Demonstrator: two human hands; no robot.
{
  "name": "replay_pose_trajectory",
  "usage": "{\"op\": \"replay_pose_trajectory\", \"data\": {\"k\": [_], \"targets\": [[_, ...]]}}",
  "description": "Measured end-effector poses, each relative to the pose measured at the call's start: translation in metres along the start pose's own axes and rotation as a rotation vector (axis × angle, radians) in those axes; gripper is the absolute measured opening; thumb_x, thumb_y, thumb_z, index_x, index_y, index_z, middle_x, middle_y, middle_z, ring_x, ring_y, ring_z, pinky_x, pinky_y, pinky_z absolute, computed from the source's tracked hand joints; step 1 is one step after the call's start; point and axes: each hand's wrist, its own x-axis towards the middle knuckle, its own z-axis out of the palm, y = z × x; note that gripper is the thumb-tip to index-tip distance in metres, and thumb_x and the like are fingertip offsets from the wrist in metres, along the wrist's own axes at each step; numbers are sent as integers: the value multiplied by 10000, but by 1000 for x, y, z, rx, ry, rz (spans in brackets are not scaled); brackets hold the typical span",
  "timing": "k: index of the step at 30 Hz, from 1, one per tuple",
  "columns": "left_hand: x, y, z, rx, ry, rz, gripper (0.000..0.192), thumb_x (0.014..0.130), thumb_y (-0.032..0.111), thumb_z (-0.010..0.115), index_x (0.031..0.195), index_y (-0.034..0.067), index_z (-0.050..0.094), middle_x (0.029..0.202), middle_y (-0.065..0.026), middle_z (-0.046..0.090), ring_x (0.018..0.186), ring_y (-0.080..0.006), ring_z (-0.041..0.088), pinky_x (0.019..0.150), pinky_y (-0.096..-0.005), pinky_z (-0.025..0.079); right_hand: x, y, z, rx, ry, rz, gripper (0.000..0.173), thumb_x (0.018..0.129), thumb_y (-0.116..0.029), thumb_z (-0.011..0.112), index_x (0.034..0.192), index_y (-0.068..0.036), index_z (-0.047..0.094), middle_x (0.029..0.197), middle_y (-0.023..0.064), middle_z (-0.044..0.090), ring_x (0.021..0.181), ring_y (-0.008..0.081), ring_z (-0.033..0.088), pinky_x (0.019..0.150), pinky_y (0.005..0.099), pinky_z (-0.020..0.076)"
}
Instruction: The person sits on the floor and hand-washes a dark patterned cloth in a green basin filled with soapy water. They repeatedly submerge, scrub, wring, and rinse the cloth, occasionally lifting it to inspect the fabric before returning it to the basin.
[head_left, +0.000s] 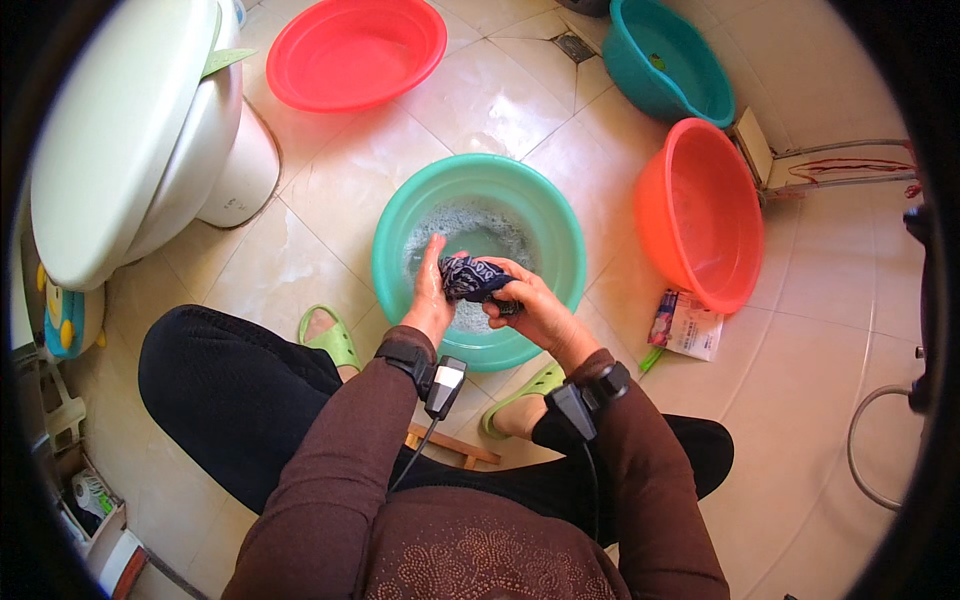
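Observation:
A bunched navy cloth (474, 279) with a white paisley-like pattern is held between my two hands, above a green plastic basin (480, 358). My left hand (430, 294) looks wet and supports the cloth's left side against its palm, the thumb side upward; part of its grip is hidden. Around the right end of the cloth, the fingers and thumb of my right hand (534, 300) are closed. Below them, the basin contains cloudy water (480, 241) with white suds (450, 217) round its edge.
A pink basin (356, 97) lies ahead, with a teal basin (630, 82) farther right. An orange-red basin (712, 217) leans tilted at right, near a printed packet (694, 326) and a green-handled item (652, 359). A white toilet (120, 142) stands left; a hose (855, 450) hangs right.

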Motion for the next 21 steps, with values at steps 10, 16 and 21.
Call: {"op": "replay_pose_trajectory", "data": {"k": [10, 16, 21], "targets": [[-32, 4, 42, 170, 59, 256, 378, 884, 430, 582, 732, 92, 504, 687, 1, 470, 591, -88, 476, 514, -255, 403, 5, 37, 34, -1094, 499, -319, 462, 877, -430, 528, 1036, -2, 450, 839, 276, 603, 811, 457, 581, 709, 478, 457], [-36, 0, 50, 342, 154, 411, 439, 947, 359, 457, 730, -6, 567, 646, -16, 501, 599, -130, 452, 564, -308, 405, 37, 36, 20, -1113, 654, -341, 465, 898, -424, 472, 828, 22, 582, 732, 296, 574, 751, 481, 557, 668, 485, 444], [-44, -14, 52, 767, 33, 392, 438, 943, 408, 463, 755, 25, 559, 700, -25, 507, 648, -119, 435, 599, -301, 385, 71, 41, -46, -454, 691, -22, 635, 882, -535, 462, 640, 36, 595, 550, 155, 565, 516, 279, 598, 484, 380, 446]]}}
